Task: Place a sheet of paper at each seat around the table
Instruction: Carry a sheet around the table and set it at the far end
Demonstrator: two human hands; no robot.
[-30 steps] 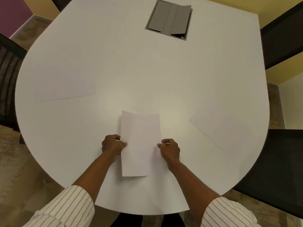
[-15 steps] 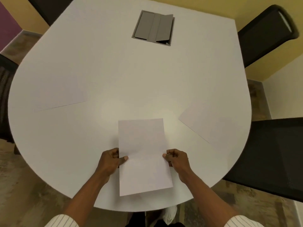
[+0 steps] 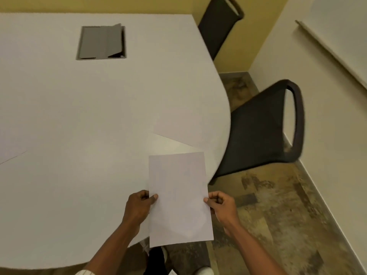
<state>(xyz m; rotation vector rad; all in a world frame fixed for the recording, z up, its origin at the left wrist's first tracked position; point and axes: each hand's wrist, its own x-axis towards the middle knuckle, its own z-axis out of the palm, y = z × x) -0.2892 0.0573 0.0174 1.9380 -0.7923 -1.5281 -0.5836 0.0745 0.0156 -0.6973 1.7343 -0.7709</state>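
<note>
Head view as I see it: soft, even indoor light, fairly bright. A warm glare patch sits on the white table (image 3: 111, 120) near its right edge. The nearer chair (image 3: 264, 132) and the floor (image 3: 278, 205) smear with motion blur; straight edges bow towards the frame's borders.

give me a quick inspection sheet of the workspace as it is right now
surface: white table, rounded on the right side, mostly bare.
job's things: held sheet in both hands, over the table's near right edge; laid sheet flat by the near chair; part of another sheet at the left edge of view.
clutter: nothing seen.
grippers: left hand pinches the held sheet's left edge, right hand its right edge.
cables: none seen; a grey hatch set in the tabletop has one flap raised.
surroundings: far chair by the yellow wall, mottled floor, cream wall on the right.
</note>
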